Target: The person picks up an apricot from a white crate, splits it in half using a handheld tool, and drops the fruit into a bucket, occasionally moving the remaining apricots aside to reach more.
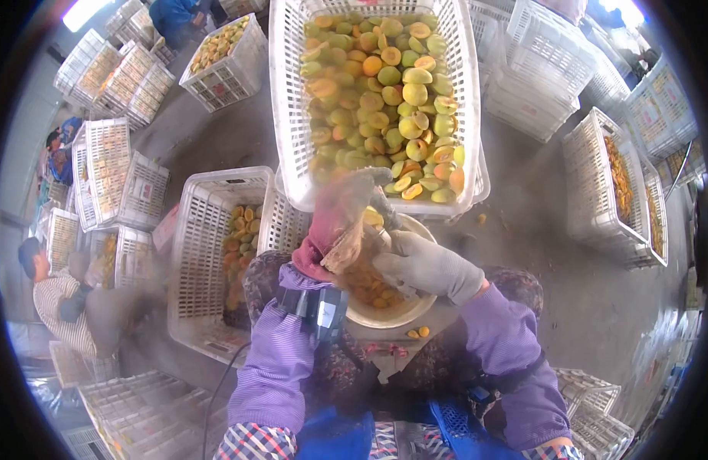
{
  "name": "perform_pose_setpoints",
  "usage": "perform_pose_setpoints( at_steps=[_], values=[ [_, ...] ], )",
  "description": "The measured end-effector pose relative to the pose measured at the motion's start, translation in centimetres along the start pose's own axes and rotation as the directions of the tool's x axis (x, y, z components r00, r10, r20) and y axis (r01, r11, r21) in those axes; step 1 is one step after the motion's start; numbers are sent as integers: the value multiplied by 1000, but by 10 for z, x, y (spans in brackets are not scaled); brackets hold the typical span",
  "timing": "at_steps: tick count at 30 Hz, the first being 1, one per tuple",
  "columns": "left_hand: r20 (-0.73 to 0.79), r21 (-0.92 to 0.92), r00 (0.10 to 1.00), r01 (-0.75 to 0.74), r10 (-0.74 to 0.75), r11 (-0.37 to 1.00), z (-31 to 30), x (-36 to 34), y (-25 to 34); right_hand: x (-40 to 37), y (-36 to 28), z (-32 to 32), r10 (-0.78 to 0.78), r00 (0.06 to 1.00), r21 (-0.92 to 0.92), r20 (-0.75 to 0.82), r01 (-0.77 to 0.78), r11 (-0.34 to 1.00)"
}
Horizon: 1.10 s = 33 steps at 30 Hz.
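My left hand (350, 218), in a grey and pinkish-red glove, is closed round a yellow-green fruit (374, 218) above a bowl (392, 316). My right hand (430, 265), in a grey glove, is closed just right of it, over the same bowl; what its fingers grip is hidden. Orange pieces (369, 285) lie inside the bowl, on my lap. Directly beyond my hands, a white crate (280, 100) holds many green and orange fruits (392, 96), some of them cut open.
A white crate (187, 253) with fruit stands at the left. Crates of orange pieces (599, 192) are on the right, stacked crates (534, 69) behind. A person (70, 303) in a striped top is at the far left; another in blue (174, 19) is at the top.
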<state>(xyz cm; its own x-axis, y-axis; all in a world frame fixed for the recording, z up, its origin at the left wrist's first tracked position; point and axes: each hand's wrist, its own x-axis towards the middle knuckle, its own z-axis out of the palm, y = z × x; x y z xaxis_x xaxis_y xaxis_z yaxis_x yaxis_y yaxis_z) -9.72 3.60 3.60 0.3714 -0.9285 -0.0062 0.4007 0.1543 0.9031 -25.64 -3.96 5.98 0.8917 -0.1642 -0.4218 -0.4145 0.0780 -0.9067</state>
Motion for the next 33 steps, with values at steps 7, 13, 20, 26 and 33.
perform_pose_setpoints(
  at_steps=[7,13,20,26,33],
  values=[
    [-141,121,978,-138,154,983,6,1,-16,5,20,23,-316,880,-350,-354,189,918],
    [7,-80,999,-36,37,996,10,-5,-7,-16,0,8,22,999,208,35,-29,978],
    [105,268,939,-343,327,900,1,4,-31,-17,8,2,8,997,200,75,-23,980],
    [-123,-231,984,96,-127,968,30,-12,-5,-22,0,6,32,998,-125,-51,-39,991],
    [159,-109,979,145,-126,983,21,-25,11,-33,-2,3,58,985,109,162,-76,991]
  ],
)
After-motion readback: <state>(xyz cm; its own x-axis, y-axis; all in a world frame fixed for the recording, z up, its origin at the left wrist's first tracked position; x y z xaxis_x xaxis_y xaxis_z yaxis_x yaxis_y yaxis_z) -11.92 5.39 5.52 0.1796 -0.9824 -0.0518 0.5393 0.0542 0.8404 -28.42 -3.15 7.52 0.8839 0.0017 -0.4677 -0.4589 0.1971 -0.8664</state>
